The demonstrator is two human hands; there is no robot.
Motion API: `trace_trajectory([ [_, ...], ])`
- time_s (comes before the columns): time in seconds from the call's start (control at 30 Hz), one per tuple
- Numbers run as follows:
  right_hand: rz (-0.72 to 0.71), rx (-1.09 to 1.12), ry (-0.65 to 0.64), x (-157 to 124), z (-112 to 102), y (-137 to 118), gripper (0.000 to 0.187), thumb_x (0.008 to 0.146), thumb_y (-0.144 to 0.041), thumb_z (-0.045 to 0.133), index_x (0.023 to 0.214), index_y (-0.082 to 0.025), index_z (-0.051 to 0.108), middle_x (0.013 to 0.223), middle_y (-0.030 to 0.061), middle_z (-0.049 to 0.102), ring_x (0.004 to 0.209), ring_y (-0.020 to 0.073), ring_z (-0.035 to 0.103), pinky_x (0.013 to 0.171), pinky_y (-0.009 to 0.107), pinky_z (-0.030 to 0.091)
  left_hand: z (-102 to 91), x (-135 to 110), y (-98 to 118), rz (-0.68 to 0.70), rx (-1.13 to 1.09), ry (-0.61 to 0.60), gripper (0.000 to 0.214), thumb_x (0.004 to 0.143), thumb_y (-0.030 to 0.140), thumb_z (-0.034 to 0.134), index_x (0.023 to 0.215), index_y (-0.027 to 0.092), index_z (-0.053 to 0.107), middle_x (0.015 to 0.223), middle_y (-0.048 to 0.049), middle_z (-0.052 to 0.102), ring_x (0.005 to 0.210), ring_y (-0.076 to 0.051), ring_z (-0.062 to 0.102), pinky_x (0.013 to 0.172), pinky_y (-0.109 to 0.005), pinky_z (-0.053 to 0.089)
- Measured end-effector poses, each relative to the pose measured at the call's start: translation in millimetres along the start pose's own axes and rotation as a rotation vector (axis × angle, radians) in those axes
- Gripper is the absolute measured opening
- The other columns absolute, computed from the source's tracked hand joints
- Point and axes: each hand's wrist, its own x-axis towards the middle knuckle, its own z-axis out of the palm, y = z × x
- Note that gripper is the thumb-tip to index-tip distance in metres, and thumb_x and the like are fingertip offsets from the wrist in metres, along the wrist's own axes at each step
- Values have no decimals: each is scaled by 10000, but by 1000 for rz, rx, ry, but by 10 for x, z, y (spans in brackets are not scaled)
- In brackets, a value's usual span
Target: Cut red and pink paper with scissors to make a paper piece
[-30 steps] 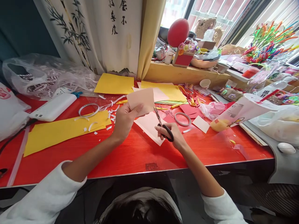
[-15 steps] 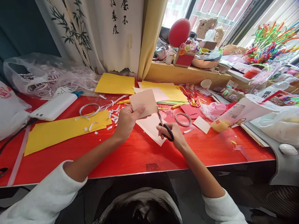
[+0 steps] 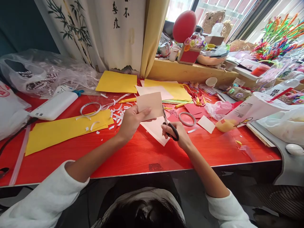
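My left hand (image 3: pixel 133 122) pinches a pale pink piece of paper (image 3: pixel 152 103) between thumb and fingers, held above the table. Black-handled scissors (image 3: pixel 173 130) are in my right hand (image 3: pixel 179 134), fingers through the loops. Their blades point up along the paper's right edge; whether they touch it I cannot tell. Below both hands a larger pale pink sheet (image 3: pixel 155 131) lies on the red table (image 3: pixel 133 158). A small cream square (image 3: pixel 206 124) rests to the right, near a roll of tape (image 3: pixel 187 118).
Yellow strips (image 3: pixel 59 134) and white paper scraps (image 3: pixel 117 115) lie to the left, by another tape roll (image 3: pixel 90 109). Yellow sheets (image 3: pixel 117 82) are at the back. A tilted drink cup (image 3: pixel 247 114) with a red straw stands on the right. A white power bank (image 3: pixel 54 104) lies at left.
The paper in my left hand has shifted slightly right and is more level. My right hand and the scissors have moved a little right too. The whole view has tilted slightly.
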Motion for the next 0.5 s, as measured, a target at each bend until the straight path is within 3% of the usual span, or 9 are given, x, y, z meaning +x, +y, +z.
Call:
trace_trajectory([
  [0.5, 5, -3, 62, -3, 5, -10, 415, 748, -507, 653, 534, -156, 597, 453, -12, 512, 446, 85, 408, 462, 250, 264, 5, 7, -44, -29, -19, -42, 345, 743, 374, 693, 957, 104, 675, 996, -109, 709, 896, -249, 688, 762, -359, 601],
])
